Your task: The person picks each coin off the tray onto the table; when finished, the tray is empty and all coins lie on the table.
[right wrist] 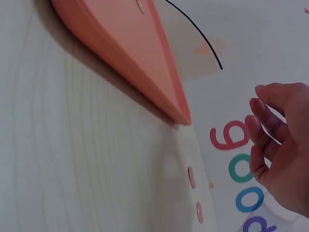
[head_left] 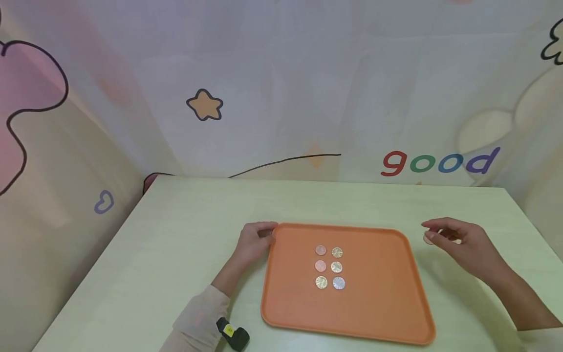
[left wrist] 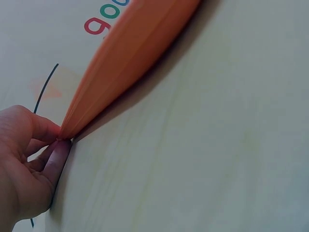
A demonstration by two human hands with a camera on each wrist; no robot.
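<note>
Coins (head_left: pixel 336 267) sit in two columns of three on the orange tray (head_left: pixel 380 293), slightly left of its middle; two copper-toned coins (right wrist: pixel 191 177) lie on the tabletop (head_left: pixel 176 254), just off the tray's far right corner. The left hand (head_left: pixel 254 242) pinches the tray's far left corner between thumb and fingers, which seems to steady it. The right hand (head_left: pixel 470 247) hovers near the two loose coins, fingers loosely bent, with nothing visible in its grasp. The step in hand looks like reaching for one of these to add to the rows. That would call for lowering the fingertips, pinching a thin coin by its edge and carrying it over the tray's raised rim.
</note>
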